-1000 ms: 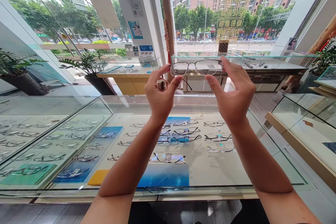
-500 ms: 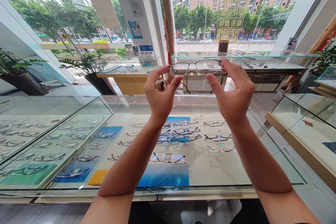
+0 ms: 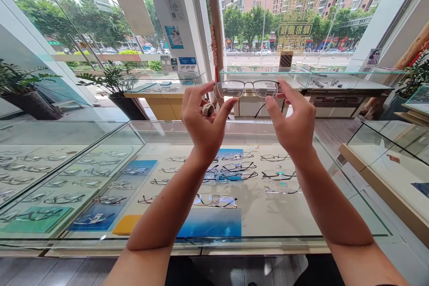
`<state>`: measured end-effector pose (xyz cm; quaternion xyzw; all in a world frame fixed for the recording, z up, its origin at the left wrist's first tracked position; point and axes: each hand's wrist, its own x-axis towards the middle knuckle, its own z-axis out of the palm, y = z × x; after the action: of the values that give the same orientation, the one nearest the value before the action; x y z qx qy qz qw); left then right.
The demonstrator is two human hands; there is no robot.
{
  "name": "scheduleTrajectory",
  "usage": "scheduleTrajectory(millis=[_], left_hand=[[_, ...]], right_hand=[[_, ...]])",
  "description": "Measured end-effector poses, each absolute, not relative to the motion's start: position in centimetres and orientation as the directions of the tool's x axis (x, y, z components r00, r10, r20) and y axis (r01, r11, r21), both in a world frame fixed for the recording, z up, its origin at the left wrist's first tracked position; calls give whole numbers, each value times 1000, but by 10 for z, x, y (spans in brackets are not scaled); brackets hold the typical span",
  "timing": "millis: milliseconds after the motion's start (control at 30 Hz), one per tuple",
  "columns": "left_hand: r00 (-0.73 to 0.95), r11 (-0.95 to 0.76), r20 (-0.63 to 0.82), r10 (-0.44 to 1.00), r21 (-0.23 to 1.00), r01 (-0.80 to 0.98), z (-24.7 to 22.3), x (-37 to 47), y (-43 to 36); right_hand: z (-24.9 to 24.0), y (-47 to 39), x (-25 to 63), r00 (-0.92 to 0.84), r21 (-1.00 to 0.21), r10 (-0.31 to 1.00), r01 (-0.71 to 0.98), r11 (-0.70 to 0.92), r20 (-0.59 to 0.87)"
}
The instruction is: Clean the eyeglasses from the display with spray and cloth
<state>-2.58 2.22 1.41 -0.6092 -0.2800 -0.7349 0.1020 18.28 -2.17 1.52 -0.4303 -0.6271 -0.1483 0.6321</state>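
Observation:
A pair of thin-framed eyeglasses is held up between my two hands, above the far edge of the glass display case. My left hand grips the left side of the frame with fingers and thumb, and a small crumpled beige cloth is tucked in its curled fingers. On the right side, my right hand pinches the frame, its thumb near the lower rim of the right lens. Both forearms reach over the case, where rows of eyeglasses lie beneath the glass.
The glass display case spans the foreground, with a yellow block inside. More cases stand at the right and by the window. Potted plants and a wooden post stand beyond.
The right hand has shifted slightly left and down, and the eyeglasses have turned a little. My left hand has tilted, its fingers moving slightly left.

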Motion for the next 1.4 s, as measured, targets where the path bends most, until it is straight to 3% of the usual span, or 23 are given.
scheduleTrajectory(millis=[467,800,1400], left_hand=[[-201,-819,969,148,233,525,13,-26,23],[-170,-799,978,122,198,568,13,-27,22],[-181,-804,961,211,276,527,16,-31,31]], right_hand=[[11,-13,183,161,-375,388,725,577,908],[11,-12,181,201,-458,458,688,563,866],[10,-9,183,159,-324,312,730,602,937]])
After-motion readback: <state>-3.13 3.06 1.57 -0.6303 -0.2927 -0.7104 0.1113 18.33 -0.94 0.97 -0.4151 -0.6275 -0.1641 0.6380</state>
